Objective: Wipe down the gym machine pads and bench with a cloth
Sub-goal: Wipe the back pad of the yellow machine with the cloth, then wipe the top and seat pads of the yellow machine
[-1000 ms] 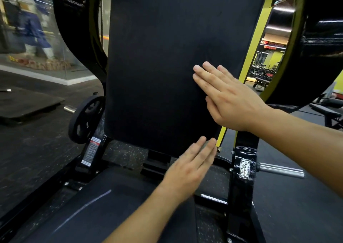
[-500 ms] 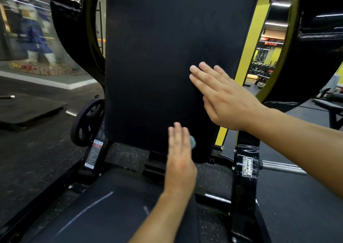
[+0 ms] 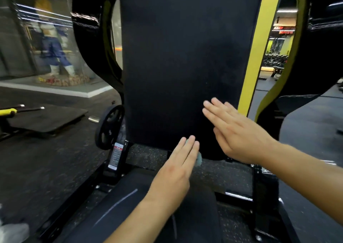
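A tall black back pad (image 3: 181,61) of a gym machine stands upright in front of me. Below it lies the black seat pad (image 3: 130,211) with a pale scratch. My left hand (image 3: 176,170) lies flat with straight fingers against the pad's lower edge, pressing a small pale blue-grey cloth (image 3: 199,158) that peeks out under the fingers. My right hand (image 3: 235,131) rests flat, fingers straight, on the pad's lower right part. Most of the cloth is hidden under my left hand.
Black and yellow frame arms (image 3: 269,87) curve on both sides of the pad. A weight plate (image 3: 108,127) hangs on the left peg. A flat bench (image 3: 42,120) and a figure in a glass case (image 3: 55,55) stand at the left. Speckled rubber floor surrounds the machine.
My left hand has swept from the pad's lower right corner to the left along its bottom edge, then tilted right again. My right hand has slid lower on the pad. The camera has tilted slightly.
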Demonstrator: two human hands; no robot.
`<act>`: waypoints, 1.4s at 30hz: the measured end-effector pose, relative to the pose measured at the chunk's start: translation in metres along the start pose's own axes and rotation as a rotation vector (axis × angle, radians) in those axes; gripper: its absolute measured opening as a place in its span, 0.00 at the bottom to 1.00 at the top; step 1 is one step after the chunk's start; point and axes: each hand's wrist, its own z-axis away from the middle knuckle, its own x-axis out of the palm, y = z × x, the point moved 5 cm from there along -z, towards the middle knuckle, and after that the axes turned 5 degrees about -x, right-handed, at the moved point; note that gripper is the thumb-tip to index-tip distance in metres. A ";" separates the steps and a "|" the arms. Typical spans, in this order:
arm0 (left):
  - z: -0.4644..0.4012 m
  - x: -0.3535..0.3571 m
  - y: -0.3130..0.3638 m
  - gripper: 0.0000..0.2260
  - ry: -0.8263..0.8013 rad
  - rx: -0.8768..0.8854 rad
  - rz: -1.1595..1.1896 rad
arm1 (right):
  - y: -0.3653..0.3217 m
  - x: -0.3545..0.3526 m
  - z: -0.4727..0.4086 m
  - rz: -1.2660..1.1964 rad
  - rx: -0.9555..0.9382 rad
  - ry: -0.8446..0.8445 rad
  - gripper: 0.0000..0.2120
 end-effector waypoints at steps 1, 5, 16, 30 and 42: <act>0.013 -0.005 -0.009 0.41 -0.050 -0.015 0.010 | -0.010 0.009 0.005 -0.032 0.011 -0.017 0.29; 0.070 -0.009 -0.043 0.40 -0.353 -0.144 0.070 | -0.054 0.051 0.023 -0.145 0.012 -0.124 0.29; 0.148 -0.008 -0.070 0.23 -0.488 -0.467 0.312 | -0.154 0.111 0.033 -0.564 -0.004 -0.485 0.25; 0.142 -0.032 -0.092 0.05 -0.377 -0.594 0.153 | -0.209 0.107 0.014 -0.639 -0.124 -0.424 0.14; 0.146 -0.034 -0.090 0.16 -0.421 -0.576 0.189 | -0.184 0.096 -0.002 -0.903 0.133 -0.329 0.05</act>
